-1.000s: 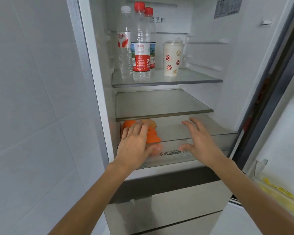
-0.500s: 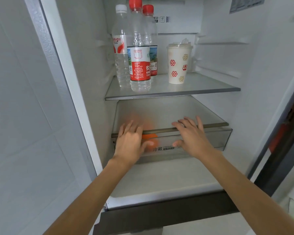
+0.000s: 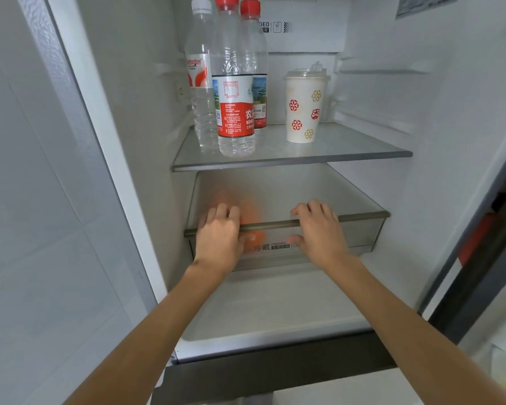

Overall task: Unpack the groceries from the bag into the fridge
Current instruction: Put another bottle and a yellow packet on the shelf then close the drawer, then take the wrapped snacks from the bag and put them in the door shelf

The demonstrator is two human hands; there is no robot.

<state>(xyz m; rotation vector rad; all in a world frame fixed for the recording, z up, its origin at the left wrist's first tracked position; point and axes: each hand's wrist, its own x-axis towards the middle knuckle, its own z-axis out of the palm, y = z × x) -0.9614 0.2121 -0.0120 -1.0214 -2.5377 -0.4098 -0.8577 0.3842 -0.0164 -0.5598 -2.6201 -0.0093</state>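
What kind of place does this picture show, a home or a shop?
Most likely a home kitchen, at an open household fridge. Three water bottles and a lidded paper cup stand on its glass shelf, a crisper drawer holds orange fruit, and a tiled wall is beside it.

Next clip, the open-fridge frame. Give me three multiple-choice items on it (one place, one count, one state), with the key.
1. Where does the patterned cup stand?
A. In the door rack
B. On the upper shelf, right of the bottles
C. On the floor

2. How many bottles have red caps?
A. One
B. Two
C. Three

3. What are the hands doing?
A. Both rest against the drawer
B. One holds a bottle
C. Both hang free

Key: 1 B, the cup stands on the glass beside the bottles. 2 B, two caps are red and one is white. 3 A, the left hand and the right hand both touch the drawer's front.
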